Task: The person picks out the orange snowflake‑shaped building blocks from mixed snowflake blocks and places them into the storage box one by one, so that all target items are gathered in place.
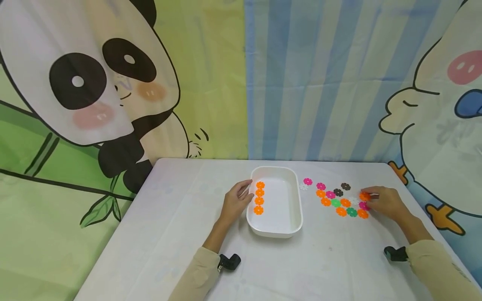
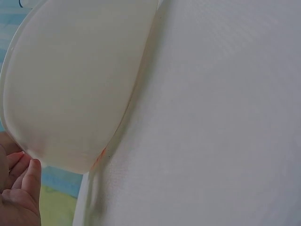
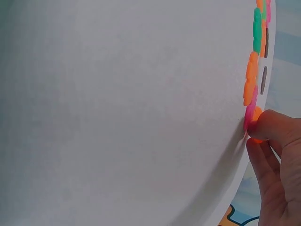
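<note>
My left hand [image 1: 236, 201] holds the left rim of a white plastic tray [image 1: 276, 234], its thumb and fingertips at the edge. In the left wrist view the tray's pale outer wall [image 2: 80, 84] fills the upper left, beside the fingers. Several orange flower-shaped discs [image 1: 259, 200] lie in a column along the tray's left inner side. To the right, my right hand [image 1: 388, 202] pinches an orange flower-shaped disc [image 1: 364, 196] between thumb and fingers. Just below it lies a pink disc [image 1: 363, 205], right at the fingertips; the right wrist view shows this pink disc [image 3: 249, 115] partly behind the thumb.
Between tray and right hand, more flower-shaped discs lie loosely grouped on the white table [image 1: 301, 267]: orange [image 1: 341, 212], green [image 1: 352, 212], pink [image 1: 308, 181], dark brown [image 1: 345, 186] and whitish ones [image 1: 303, 187]. Behind the table hangs a printed curtain [image 1: 301, 83].
</note>
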Demonstrator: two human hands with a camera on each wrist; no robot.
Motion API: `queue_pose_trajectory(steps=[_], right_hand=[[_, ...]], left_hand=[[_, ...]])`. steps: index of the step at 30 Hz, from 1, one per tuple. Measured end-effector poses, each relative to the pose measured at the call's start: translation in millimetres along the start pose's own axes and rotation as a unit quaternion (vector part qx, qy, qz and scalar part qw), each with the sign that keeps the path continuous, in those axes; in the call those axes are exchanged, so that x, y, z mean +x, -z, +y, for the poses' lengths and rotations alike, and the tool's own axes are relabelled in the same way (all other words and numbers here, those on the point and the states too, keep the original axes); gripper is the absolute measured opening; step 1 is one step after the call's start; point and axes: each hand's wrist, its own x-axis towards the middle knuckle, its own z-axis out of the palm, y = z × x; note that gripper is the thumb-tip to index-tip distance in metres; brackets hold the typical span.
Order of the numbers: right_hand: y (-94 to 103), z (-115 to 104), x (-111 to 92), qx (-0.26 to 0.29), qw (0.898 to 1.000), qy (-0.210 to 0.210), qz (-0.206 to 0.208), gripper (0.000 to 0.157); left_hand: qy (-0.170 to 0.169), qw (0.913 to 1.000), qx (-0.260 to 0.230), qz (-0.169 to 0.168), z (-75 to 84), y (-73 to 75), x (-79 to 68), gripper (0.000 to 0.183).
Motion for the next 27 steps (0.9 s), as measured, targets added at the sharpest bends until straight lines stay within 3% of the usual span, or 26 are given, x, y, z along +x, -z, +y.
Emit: queue_pose_trajectory(steps=[5,10,15,20,27], right_hand=[[-0.3,-3.9,-1.2,0.001,1.000,0.002,0.016,0.048],[-2.9,-20.1,2.0,0.017,0.997,0.031,0.063,0.051],[-5.9,-51.7,11.3,0.044,0.993,0.059,0.093,0.051],[-12.1,-89.3,25.2,0.081,0.989,0.084,0.092,0.047],[-27.1,-141.5,38.9,0.139,0.979,0.125,0.083,0.049]], left_hand=[[-0.004,1.0000,-0.005,-0.002,-1.5,-0.1,-0.1,0.046],[-0.011,0.9998,-0.015,-0.003,-1.0,0.4,0.4,0.046],[-0.005,0.9997,-0.022,-0.013,8.9,1.1,-1.4,0.047],[-0.001,0.9996,-0.018,-0.022,25.3,3.3,-5.7,0.047],[-0.005,0.9998,-0.016,-0.011,6.5,1.0,-0.8,0.048]])
